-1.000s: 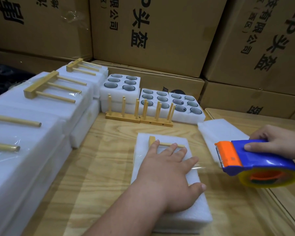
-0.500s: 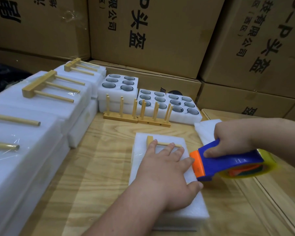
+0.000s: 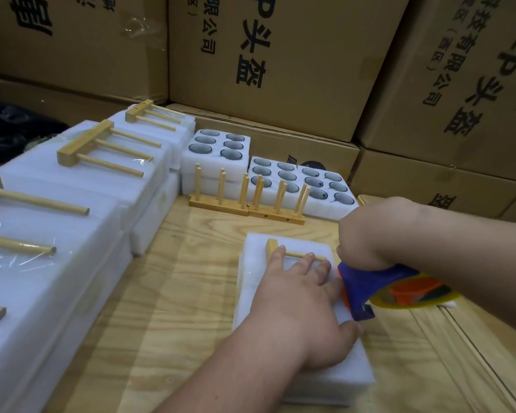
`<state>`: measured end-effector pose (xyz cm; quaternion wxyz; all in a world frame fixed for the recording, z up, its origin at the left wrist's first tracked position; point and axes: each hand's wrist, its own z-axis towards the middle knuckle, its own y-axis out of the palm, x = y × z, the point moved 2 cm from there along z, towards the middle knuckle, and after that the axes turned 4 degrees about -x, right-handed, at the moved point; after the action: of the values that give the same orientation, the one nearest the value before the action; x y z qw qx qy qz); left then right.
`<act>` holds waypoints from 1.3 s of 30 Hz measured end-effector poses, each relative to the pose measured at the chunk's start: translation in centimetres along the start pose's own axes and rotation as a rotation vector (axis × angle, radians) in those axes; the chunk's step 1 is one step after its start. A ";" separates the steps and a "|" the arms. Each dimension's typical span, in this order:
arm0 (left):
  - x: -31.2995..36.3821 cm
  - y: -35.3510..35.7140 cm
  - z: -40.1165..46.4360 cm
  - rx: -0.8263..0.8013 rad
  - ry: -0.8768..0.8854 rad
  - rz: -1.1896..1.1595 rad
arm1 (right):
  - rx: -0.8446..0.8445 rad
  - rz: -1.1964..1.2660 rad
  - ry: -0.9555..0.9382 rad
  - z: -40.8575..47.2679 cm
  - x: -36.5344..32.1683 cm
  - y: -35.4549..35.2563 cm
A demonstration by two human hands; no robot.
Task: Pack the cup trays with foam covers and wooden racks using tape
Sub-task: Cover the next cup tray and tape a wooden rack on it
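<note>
Wooden rack on foam block, cup trays behind.

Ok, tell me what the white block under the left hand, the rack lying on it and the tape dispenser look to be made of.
White block: soft foam, judging by its matte, fuzzy, slightly translucent surface.
Rack: unpainted light wood, apparently; pale tan bar with a round dowel.
Tape dispenser: probably moulded plastic, smooth and glossy blue with orange parts, carrying a clear yellowish roll.
</note>
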<state>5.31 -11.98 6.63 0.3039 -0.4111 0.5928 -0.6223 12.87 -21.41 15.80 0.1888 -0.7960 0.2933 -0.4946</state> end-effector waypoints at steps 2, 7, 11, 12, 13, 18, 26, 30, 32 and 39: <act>0.1 0.0 0.0 -0.006 -0.002 0.010 | -0.022 -0.001 -0.001 0.0 -0.1 -0.1; 0.1 0.0 0.1 -0.009 -0.008 0.010 | -0.007 0.041 0.003 -0.1 -0.2 0.1; 0.2 0.0 0.1 -0.007 -0.012 0.011 | 0.055 0.088 0.038 -1.0 -0.3 0.5; 0.2 0.0 0.1 -0.008 -0.014 0.020 | 0.088 0.087 0.038 -1.0 -0.8 0.8; 0.2 -0.1 0.0 -0.012 -0.017 0.030 | 0.128 0.086 0.028 -1.0 -1.5 1.0; 0.0 0.0 0.0 -0.010 -0.025 0.061 | 0.172 0.024 0.057 -0.6 -2.1 1.2; -0.1 -0.1 0.1 -0.055 -0.023 0.072 | 0.141 0.402 0.275 -2.8 4.3 7.7; -0.3 0.0 0.1 -0.059 -0.025 0.062 | 0.390 0.501 0.512 -4.8 4.0 14.2; -0.3 0.1 0.0 -0.061 -0.026 0.056 | 0.489 0.559 0.593 -5.7 2.1 17.4; -0.3 -0.1 -0.1 -0.062 -0.030 -0.004 | 0.787 0.822 0.673 -6.1 -1.5 21.8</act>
<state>5.37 -11.60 6.70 0.2985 -0.4309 0.6064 -0.5979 0.79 -36.99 4.54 0.5372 -0.2927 0.4136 -0.6743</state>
